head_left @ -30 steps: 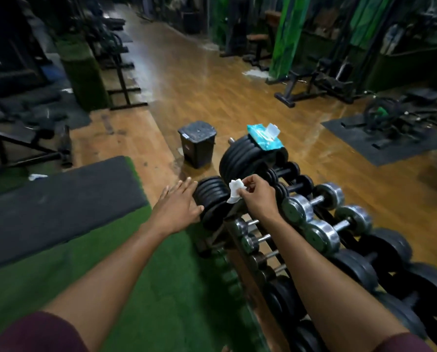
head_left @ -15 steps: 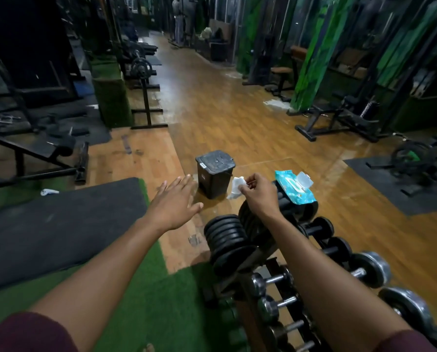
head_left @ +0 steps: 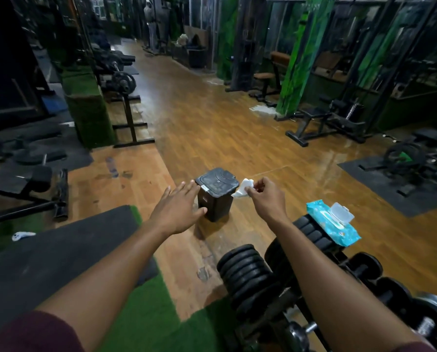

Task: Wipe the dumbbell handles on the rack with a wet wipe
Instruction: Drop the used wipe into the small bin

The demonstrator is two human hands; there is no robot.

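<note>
Nearest the camera, two bare forearms reach forward out of dark maroon sleeves (head_left: pixel 22 331). Under the left arm lies green artificial turf (head_left: pixel 146 318), and a dark rubber mat (head_left: pixel 47 257) covers part of it, its far edge ending at the bare wood floor (head_left: pixel 212 128). Under the right arm, the dumbbell rack (head_left: pixel 276 311) runs in from the lower right corner. Black plate dumbbells (head_left: pixel 245 270) sit at its near-left end, with chrome-ended ones lower down and a row of black ones along the right edge. The handles are mostly hidden by the arm.

On the stack at the rack's far end rests a teal wet-wipe pack (head_left: pixel 339 229), its clear lid flipped up, its corner overhanging the plates.

The left hand (head_left: pixel 179 209) is open, fingers spread and palm down, its fingertips just beside the left edge of a small black lidded bin (head_left: pixel 216 193); whether they touch it cannot be told. The right hand (head_left: pixel 265 196) pinches a crumpled white wet wipe (head_left: pixel 243 190) between thumb and fingers, holding it at the bin's right rim, above the floor and clear of the rack.

The bin stands on the wood floor just past the rack's end. Beyond it a wide strip of glossy floor runs away open. A weight bench (head_left: pixel 22 189) and a plate-loaded stand (head_left: pixel 126 97) line its left edge; benches, a black floor mat (head_left: pixel 395 181) and green pillars line its right.
</note>
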